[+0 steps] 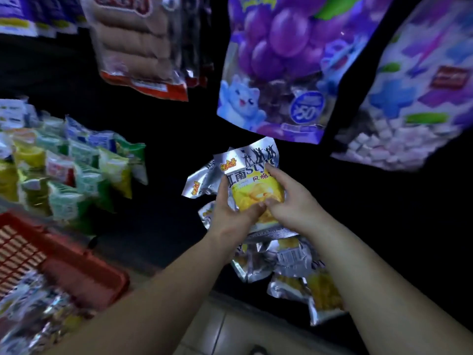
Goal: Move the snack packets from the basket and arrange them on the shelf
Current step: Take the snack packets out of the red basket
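Note:
A silver and yellow snack packet point(252, 179) stands upright in the middle of the dark shelf. My left hand point(231, 217) grips its lower left edge, thumb across the front. My right hand point(289, 201) holds its right side, fingers on the front and thumb at the bottom. More silver packets of the same kind point(277, 260) lie on the shelf below and behind it. The red basket point(84, 276) sits at the lower left with several silver packets point(33, 313) inside.
Green, yellow and blue small packets point(76, 170) fill the shelf at the left. Above hang a purple grape bag point(281, 65), a bag of white cubes point(414, 98) and a red-edged pack point(143, 47). Tiled floor point(217, 329) shows at the bottom.

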The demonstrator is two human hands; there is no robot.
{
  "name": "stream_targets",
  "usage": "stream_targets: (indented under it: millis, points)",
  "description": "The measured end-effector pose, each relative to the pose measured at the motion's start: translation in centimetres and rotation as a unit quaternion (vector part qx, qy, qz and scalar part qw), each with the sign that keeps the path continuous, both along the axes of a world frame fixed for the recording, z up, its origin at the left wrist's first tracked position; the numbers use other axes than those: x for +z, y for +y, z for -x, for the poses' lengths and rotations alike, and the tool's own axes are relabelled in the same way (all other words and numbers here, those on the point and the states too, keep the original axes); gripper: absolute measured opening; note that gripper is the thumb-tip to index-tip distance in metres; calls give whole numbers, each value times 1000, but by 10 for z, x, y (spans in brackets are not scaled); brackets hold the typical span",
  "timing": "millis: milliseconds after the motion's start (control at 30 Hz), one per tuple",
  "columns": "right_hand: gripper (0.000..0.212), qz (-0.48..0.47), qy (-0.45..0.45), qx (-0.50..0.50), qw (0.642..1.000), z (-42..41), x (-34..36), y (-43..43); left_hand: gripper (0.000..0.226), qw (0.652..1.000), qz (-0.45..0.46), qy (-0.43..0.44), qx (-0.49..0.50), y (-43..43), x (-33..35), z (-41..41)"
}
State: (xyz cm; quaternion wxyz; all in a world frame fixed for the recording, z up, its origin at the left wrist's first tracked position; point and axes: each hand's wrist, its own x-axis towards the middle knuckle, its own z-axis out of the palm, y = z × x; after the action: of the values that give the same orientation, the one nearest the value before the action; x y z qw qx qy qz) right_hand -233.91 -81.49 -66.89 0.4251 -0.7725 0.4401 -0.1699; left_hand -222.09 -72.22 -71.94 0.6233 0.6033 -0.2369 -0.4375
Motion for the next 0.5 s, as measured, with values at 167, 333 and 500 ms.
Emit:
stream_targets:
  millis: [167,333,500]
  points:
    - [73,96,179,-121,972,62,-57,-15,111,988,-121,-67,-64,-35,-85,48]
    - [67,9,284,-76,956,76,-94,-1,104,973,-183,-56,-127,-46,-127,68]
    - [56,-98,225,-34,969,72,-93,7,66,969,-181,-66,-153,-23,-102,55]
